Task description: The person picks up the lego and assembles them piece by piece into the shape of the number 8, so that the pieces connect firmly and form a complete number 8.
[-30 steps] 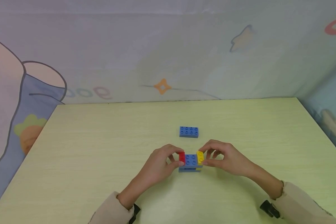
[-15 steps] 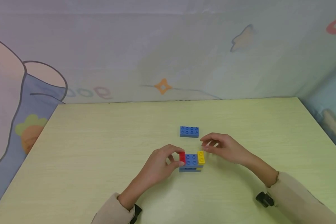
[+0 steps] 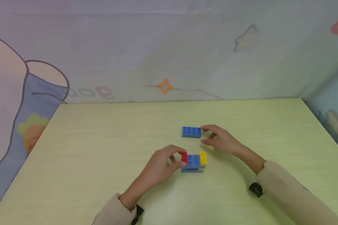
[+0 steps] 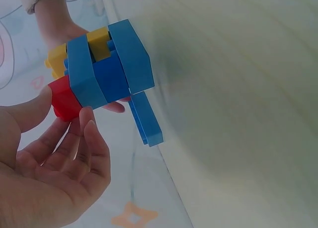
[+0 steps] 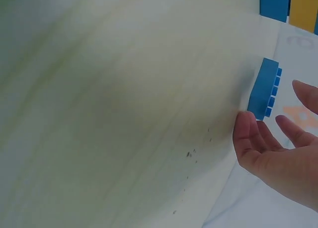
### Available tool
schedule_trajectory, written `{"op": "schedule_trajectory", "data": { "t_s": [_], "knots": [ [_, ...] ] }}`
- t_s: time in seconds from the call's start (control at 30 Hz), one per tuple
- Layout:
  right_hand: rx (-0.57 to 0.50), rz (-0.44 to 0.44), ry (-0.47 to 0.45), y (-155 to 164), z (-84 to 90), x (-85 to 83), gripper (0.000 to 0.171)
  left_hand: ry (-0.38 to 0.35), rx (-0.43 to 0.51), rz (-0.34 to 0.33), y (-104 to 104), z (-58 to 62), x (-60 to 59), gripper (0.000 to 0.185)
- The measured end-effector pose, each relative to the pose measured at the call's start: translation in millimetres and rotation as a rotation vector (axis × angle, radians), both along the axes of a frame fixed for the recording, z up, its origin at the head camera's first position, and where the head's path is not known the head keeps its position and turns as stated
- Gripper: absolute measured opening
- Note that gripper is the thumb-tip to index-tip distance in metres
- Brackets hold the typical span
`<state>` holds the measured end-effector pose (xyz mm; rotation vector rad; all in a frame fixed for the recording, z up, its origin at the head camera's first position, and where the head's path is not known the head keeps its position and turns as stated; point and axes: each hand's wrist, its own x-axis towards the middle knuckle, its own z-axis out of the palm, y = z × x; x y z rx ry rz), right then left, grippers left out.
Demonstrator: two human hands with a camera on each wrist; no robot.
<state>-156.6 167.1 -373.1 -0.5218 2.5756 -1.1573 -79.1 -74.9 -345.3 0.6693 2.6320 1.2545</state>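
A stack of building bricks stands on the table, with long blue bricks (image 3: 193, 160) in its layers. On top, a red brick (image 3: 184, 158) sits at the left end and a yellow brick (image 3: 203, 158) at the right end. My left hand (image 3: 164, 161) pinches the red brick (image 4: 66, 98) between thumb and fingers. Behind the stack lies a loose blue brick (image 3: 191, 132), studs up. My right hand (image 3: 221, 139) is at its right end, thumb and fingers spread apart; fingertips are close to the brick (image 5: 263, 89), and whether they touch it I cannot tell.
The pale wooden table (image 3: 110, 140) runs back to a printed cloth backdrop (image 3: 115, 47). Small dark specks (image 5: 189, 154) mark the tabletop near the right hand.
My right hand has let go of the yellow brick and moved back and away to the loose blue brick. The left hand keeps its hold on the red brick.
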Motion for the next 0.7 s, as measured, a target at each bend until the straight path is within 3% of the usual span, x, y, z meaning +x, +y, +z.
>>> {"op": "schedule_trajectory", "data": {
  "t_s": [0.37,0.7],
  "knots": [
    [0.0,-0.025,0.029,-5.3,-8.5,-16.9,0.048,0.008,-0.008,-0.003,0.1,0.5,-1.1,0.028],
    [0.043,-0.048,0.076,-13.6,-11.7,-20.2,0.037,0.002,-0.001,-0.012,-0.8,1.0,-0.2,0.028]
  ]
}}
